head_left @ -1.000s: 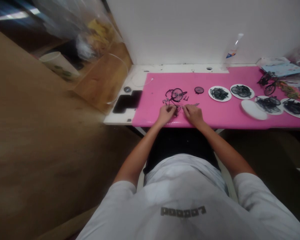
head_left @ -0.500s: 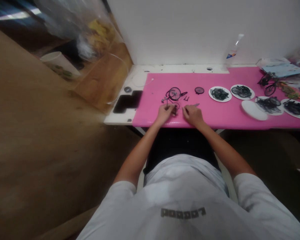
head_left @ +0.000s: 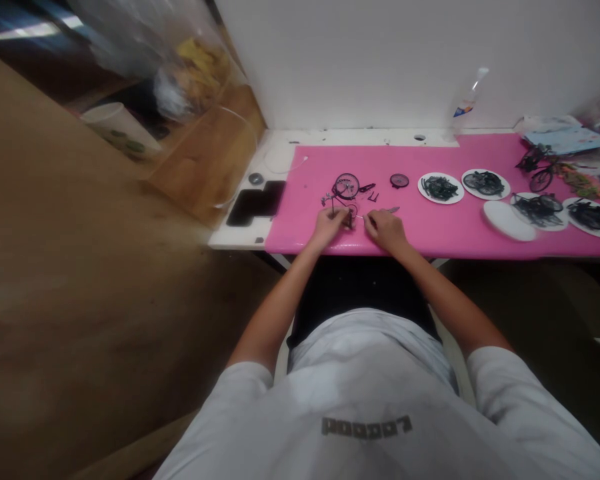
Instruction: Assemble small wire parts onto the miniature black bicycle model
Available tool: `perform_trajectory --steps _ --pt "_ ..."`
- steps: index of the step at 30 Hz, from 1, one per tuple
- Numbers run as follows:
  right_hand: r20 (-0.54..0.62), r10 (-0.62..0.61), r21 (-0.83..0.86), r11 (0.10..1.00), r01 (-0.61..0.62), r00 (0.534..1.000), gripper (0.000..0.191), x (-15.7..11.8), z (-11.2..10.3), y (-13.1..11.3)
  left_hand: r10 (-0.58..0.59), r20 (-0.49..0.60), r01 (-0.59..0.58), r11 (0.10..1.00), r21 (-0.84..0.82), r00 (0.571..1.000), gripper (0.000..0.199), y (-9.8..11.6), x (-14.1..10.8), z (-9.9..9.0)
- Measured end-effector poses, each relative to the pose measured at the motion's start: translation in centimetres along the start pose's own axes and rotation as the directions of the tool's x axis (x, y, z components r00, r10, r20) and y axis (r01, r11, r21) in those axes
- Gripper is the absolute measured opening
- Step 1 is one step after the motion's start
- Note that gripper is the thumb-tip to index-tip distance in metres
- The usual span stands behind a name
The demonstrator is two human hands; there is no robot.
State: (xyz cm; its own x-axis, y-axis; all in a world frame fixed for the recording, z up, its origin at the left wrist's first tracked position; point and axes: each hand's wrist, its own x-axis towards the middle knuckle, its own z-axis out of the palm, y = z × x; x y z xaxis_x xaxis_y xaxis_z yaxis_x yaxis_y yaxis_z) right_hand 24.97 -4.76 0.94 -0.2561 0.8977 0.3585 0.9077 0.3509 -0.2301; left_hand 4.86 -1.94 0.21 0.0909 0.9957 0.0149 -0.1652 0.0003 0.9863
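Note:
Over the front part of the pink mat (head_left: 310,173), my left hand (head_left: 329,227) is closed on a small dark model bicycle frame (head_left: 339,198). My right hand (head_left: 385,229) is closed just to its right, holding a thin light tool (head_left: 359,217) whose tip points at the frame. A spoked wheel (head_left: 347,187) lies behind the frame, partly overlapped by it. Small black parts (head_left: 373,197) rest right of that wheel. Farther right lies another dark wheel (head_left: 399,181). A small grey piece (head_left: 393,210) is beside my right fingers.
White plates (head_left: 441,201) with black parts stand on the right, and a white lid or plate (head_left: 509,221) overlaps one. An assembled model bicycle (head_left: 541,177) is at the far right. Black flat objects (head_left: 255,205) lie left; a clear bottle (head_left: 470,97) stands behind.
The bicycle frame has shifted very slightly left in my left hand, and the wheel behind it sits a little to the left. The light tool shows more clearly between my hands.

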Motion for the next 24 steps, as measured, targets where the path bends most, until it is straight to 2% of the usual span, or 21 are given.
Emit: perform_trajectory --steps 15,24 --pt "-0.019 -0.038 0.039 0.999 0.038 0.999 0.032 -0.1 0.2 0.2 -0.031 -0.018 0.031 0.999 -0.022 0.999 0.026 -0.1 0.0 0.2" --pt "-0.171 -0.088 0.142 0.983 0.113 0.981 0.027 -0.3 1.0 1.0 -0.024 -0.004 0.024 1.000 -0.010 1.000 0.028 -0.2 0.1 0.1"
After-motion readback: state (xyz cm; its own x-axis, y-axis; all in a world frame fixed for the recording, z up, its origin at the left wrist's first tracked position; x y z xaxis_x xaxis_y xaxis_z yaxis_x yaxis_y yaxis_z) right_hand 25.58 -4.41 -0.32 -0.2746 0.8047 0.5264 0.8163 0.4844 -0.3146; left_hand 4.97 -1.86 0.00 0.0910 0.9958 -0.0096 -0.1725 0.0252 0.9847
